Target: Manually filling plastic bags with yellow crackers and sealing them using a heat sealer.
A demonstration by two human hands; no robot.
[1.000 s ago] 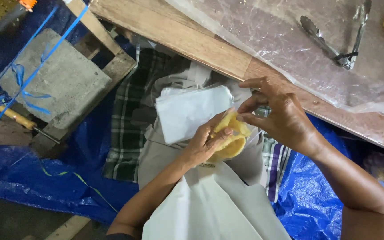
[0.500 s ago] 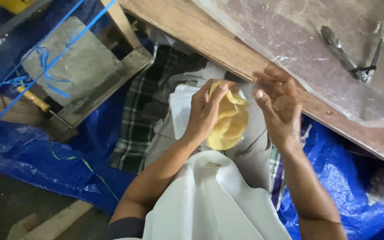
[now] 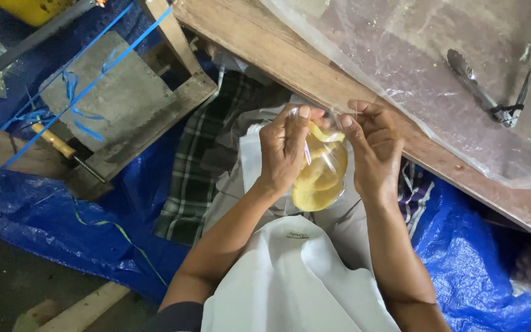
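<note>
Clear plastic bag (image 3: 322, 175) of yellow crackers (image 3: 314, 190) pinched at its top by left hand (image 3: 284, 150) and right hand (image 3: 373, 154), each grip closed

Tongs (image 3: 504, 83) on table (image 3: 314, 67), right.

Glossy clear plastic bag (image 3: 324, 169), rough wooden table (image 3: 314, 67), shiny metal tongs (image 3: 499, 86)

Left hand (image 3: 285, 152) hides part of the clear bag (image 3: 321, 175); yellow tub (image 3: 38, 9) cut off by top edge.
</note>
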